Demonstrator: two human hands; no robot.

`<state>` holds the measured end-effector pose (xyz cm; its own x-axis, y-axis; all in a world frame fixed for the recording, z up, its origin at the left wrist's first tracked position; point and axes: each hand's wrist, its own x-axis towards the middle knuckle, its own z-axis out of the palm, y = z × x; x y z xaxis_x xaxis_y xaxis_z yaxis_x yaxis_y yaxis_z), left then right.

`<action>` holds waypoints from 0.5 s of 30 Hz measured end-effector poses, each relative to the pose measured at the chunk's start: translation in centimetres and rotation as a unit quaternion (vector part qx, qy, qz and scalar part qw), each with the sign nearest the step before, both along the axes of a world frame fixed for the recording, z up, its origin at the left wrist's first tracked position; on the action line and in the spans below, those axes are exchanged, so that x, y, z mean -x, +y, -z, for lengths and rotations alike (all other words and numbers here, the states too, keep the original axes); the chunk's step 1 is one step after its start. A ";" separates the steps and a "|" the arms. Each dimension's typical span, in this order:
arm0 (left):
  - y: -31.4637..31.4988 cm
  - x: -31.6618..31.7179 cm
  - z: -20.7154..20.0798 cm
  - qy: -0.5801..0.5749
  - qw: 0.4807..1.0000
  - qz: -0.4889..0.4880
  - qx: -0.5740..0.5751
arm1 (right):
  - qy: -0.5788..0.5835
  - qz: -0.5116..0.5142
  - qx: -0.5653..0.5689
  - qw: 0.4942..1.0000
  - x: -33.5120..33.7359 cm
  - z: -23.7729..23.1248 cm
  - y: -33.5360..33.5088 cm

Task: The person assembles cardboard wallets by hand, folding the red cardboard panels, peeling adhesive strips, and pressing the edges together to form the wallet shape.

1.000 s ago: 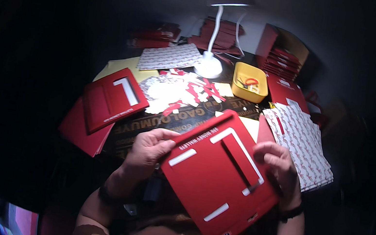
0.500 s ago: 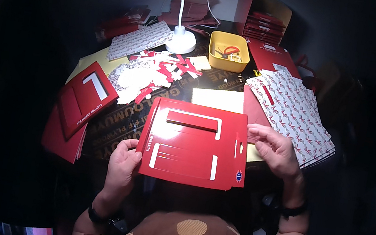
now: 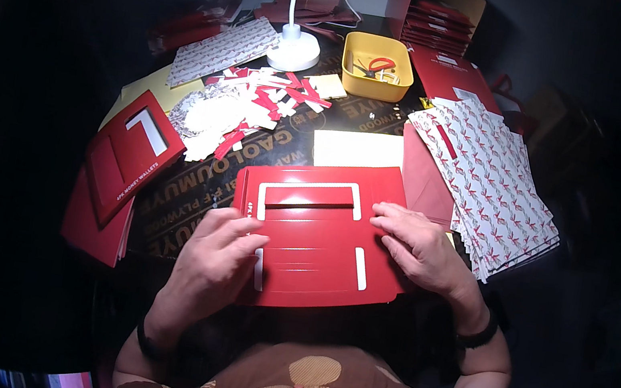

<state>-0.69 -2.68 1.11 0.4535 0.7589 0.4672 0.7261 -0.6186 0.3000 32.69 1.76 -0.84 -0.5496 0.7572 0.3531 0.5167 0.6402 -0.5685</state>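
A glossy red cardboard folder (image 3: 308,273) with white bracket-shaped markings and a raised red strip across its upper part lies in front of me at the table's near edge. Over its left side is my left hand (image 3: 212,260), fingers loosely stretched and bent; whether the fingertips touch the card is hard to tell. My right hand (image 3: 423,252) rests on the folder's right side with its fingers laid out flat, covering the hanging-hole end. Neither hand grips anything.
Left stands a similar red folder (image 3: 119,172) beside piled red and white paper strips (image 3: 259,109). Behind are a white lamp (image 3: 294,52) and a yellow bin (image 3: 374,89) with scissors (image 3: 382,65). Patterned sheets (image 3: 491,182) lie right, near a box of red packs (image 3: 436,31).
The folder has come down flatter toward the table. My left hand has let go of its edge and moved over it; my right hand has moved left onto its right side.
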 end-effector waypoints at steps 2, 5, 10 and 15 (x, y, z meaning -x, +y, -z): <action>1.0 -0.4 0.5 0.040 0.996 0.086 0.001 | 0.015 0.016 -0.103 0.994 0.7 -0.9 -0.1; 1.3 -0.9 1.1 0.053 0.992 0.094 0.060 | 0.160 0.122 0.246 0.948 1.2 -2.9 -2.7; 1.4 -0.8 1.3 0.060 0.990 0.098 0.078 | 0.228 0.039 0.621 0.749 0.4 -2.9 -4.3; 1.5 -0.9 1.3 0.048 0.991 0.098 0.072 | 0.239 0.056 0.679 0.692 0.9 -3.1 -5.4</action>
<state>0.20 -1.14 -0.21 0.6367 0.7072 0.3076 0.6253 -0.7068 0.3308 31.82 -3.59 2.25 -0.5262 0.5979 -0.6046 0.0650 -0.6807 -0.7297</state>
